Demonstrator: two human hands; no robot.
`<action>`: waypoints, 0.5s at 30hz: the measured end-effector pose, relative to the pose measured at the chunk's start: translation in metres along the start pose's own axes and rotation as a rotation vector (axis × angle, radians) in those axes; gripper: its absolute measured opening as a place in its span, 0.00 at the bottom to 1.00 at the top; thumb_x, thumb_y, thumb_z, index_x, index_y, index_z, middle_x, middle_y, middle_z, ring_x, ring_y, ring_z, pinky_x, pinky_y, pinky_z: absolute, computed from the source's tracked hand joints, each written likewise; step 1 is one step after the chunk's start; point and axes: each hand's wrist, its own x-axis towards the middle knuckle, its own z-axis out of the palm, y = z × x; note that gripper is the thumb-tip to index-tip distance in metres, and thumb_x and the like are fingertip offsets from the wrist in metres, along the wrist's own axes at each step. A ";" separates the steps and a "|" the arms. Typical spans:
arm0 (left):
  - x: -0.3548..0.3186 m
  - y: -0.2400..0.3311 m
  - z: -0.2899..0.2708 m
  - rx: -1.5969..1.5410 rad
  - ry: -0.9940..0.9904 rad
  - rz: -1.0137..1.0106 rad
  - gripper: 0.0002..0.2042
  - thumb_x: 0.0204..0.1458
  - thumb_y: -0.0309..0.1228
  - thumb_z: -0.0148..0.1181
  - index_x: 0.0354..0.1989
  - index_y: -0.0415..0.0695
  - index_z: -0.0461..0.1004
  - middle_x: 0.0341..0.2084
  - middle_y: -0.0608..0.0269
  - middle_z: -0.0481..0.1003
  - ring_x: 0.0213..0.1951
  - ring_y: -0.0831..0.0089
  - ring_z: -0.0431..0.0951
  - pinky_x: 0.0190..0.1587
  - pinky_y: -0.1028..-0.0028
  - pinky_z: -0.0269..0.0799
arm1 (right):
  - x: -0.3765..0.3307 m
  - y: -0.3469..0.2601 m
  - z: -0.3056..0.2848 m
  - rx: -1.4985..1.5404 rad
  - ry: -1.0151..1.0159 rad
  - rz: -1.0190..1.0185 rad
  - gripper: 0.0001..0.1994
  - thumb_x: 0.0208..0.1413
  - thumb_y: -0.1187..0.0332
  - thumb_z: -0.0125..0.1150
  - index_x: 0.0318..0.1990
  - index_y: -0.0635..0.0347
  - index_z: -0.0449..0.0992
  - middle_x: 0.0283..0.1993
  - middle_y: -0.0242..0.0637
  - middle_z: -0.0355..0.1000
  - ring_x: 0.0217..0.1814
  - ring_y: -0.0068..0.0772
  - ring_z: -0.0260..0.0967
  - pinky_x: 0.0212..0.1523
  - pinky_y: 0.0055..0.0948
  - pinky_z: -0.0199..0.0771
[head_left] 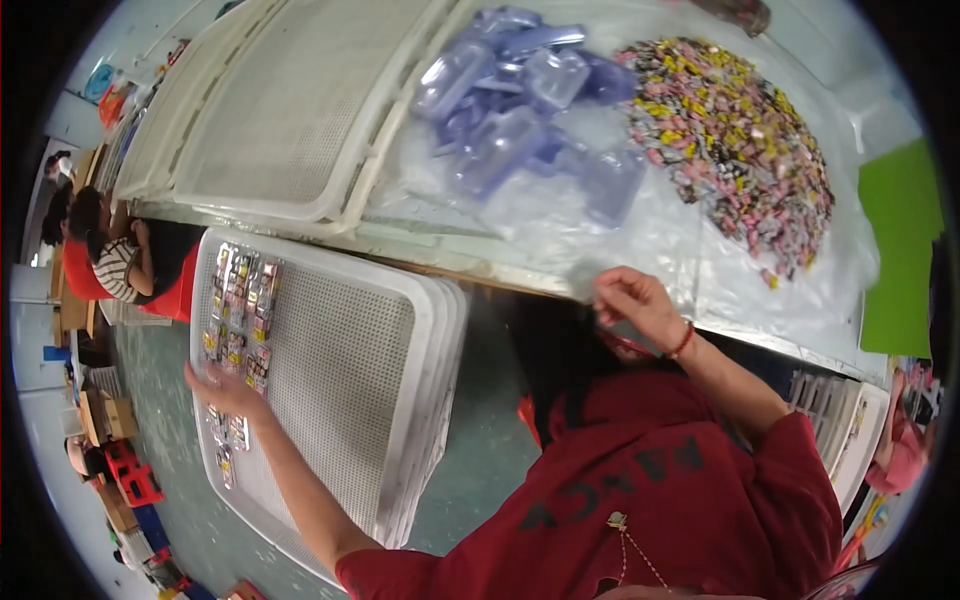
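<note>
We see our left hand (225, 388) lying flat, fingers spread wide, on the top tray (340, 370) of a stack of white perforated trays beside us. It rests among small packets (240, 300) set in rows along the tray's left part: most rows lie just beyond the fingertips, and a few more packets sit on the near side of the hand, close to the wrist. The hand presses on the tray and grips nothing.

Our right hand (635, 300) is up at the near edge of the table (500, 268), fingers curled and pinched together. Whether it holds something between them we cannot tell. A red band (683, 342) circles that wrist. The hand is well apart from the packets on the tray, with the stack's right edge and a gap of floor between.

Beyond the right hand, on clear plastic sheeting (640, 230), lies a heap of small colourful pieces (735, 140), and to its left a pile of clear plastic shells (520, 100). More white trays (280, 110) lie on the table's left part. Another person (120, 260) sits far off at the left.
</note>
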 end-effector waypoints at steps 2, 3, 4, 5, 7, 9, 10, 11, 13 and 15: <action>-0.003 0.096 0.032 -0.230 -0.239 0.103 0.18 0.60 0.26 0.50 0.59 0.38 0.65 0.54 0.49 0.70 0.53 0.60 0.72 0.56 0.65 0.67 | -0.013 0.009 -0.014 -0.009 -0.016 -0.004 0.09 0.63 0.69 0.55 0.47 0.60 0.72 0.33 0.30 0.74 0.30 0.17 0.70 0.32 0.18 0.73; -0.018 0.125 0.053 -0.380 -0.420 0.069 0.19 0.59 0.22 0.49 0.59 0.41 0.66 0.54 0.51 0.70 0.55 0.61 0.71 0.57 0.68 0.66 | -0.019 0.013 -0.022 -0.030 -0.041 0.003 0.08 0.62 0.70 0.56 0.47 0.59 0.72 0.33 0.30 0.74 0.30 0.17 0.70 0.32 0.19 0.73; -0.034 0.193 0.060 -0.429 -0.531 0.316 0.20 0.57 0.21 0.51 0.59 0.43 0.66 0.54 0.54 0.71 0.56 0.61 0.71 0.57 0.68 0.66 | -0.025 0.016 -0.032 -0.025 -0.033 0.004 0.08 0.62 0.70 0.56 0.47 0.59 0.72 0.33 0.30 0.74 0.30 0.17 0.70 0.32 0.19 0.73; -0.053 0.250 0.060 -0.489 -0.645 0.373 0.17 0.54 0.24 0.58 0.53 0.39 0.70 0.53 0.53 0.71 0.57 0.59 0.69 0.59 0.66 0.65 | -0.031 0.015 -0.040 -0.054 -0.039 0.051 0.08 0.62 0.70 0.56 0.47 0.59 0.73 0.33 0.29 0.74 0.30 0.16 0.69 0.32 0.18 0.72; -0.082 0.321 0.066 -0.642 -0.722 0.651 0.11 0.50 0.26 0.62 0.44 0.43 0.75 0.43 0.54 0.75 0.48 0.55 0.73 0.52 0.63 0.69 | -0.042 0.020 -0.054 -0.090 -0.077 0.089 0.08 0.62 0.70 0.56 0.47 0.60 0.73 0.34 0.28 0.74 0.31 0.14 0.69 0.34 0.16 0.72; -0.127 0.362 0.081 -0.675 -0.840 0.602 0.10 0.48 0.27 0.64 0.40 0.42 0.75 0.39 0.56 0.75 0.44 0.55 0.74 0.48 0.60 0.69 | -0.048 0.021 -0.065 -0.075 -0.070 0.095 0.08 0.62 0.70 0.56 0.47 0.60 0.73 0.34 0.28 0.74 0.32 0.14 0.69 0.34 0.16 0.72; -0.147 0.383 0.081 -0.734 -0.864 0.620 0.11 0.47 0.28 0.65 0.39 0.42 0.76 0.38 0.57 0.75 0.43 0.55 0.74 0.46 0.60 0.69 | -0.052 0.022 -0.073 -0.068 -0.051 0.099 0.08 0.62 0.70 0.56 0.47 0.60 0.73 0.35 0.27 0.74 0.33 0.14 0.69 0.35 0.16 0.72; -0.167 0.402 0.080 -0.796 -0.894 0.637 0.11 0.46 0.29 0.66 0.38 0.42 0.76 0.37 0.57 0.75 0.42 0.55 0.74 0.45 0.60 0.69 | -0.055 0.023 -0.079 -0.040 -0.066 0.099 0.10 0.61 0.70 0.57 0.49 0.62 0.72 0.35 0.27 0.73 0.32 0.15 0.69 0.34 0.17 0.72; -0.203 0.426 0.082 -0.791 -0.906 0.674 0.11 0.44 0.31 0.67 0.36 0.42 0.76 0.35 0.58 0.75 0.40 0.56 0.74 0.44 0.60 0.68 | -0.063 0.025 -0.088 -0.002 -0.059 0.083 0.10 0.62 0.71 0.57 0.49 0.62 0.72 0.37 0.28 0.73 0.33 0.15 0.69 0.35 0.17 0.72; -0.224 0.440 0.090 -0.783 -0.897 0.718 0.12 0.43 0.33 0.67 0.34 0.42 0.76 0.33 0.58 0.75 0.39 0.57 0.73 0.43 0.60 0.67 | -0.067 0.020 -0.099 0.032 -0.066 0.056 0.10 0.62 0.72 0.56 0.49 0.63 0.73 0.39 0.29 0.73 0.34 0.17 0.69 0.37 0.18 0.73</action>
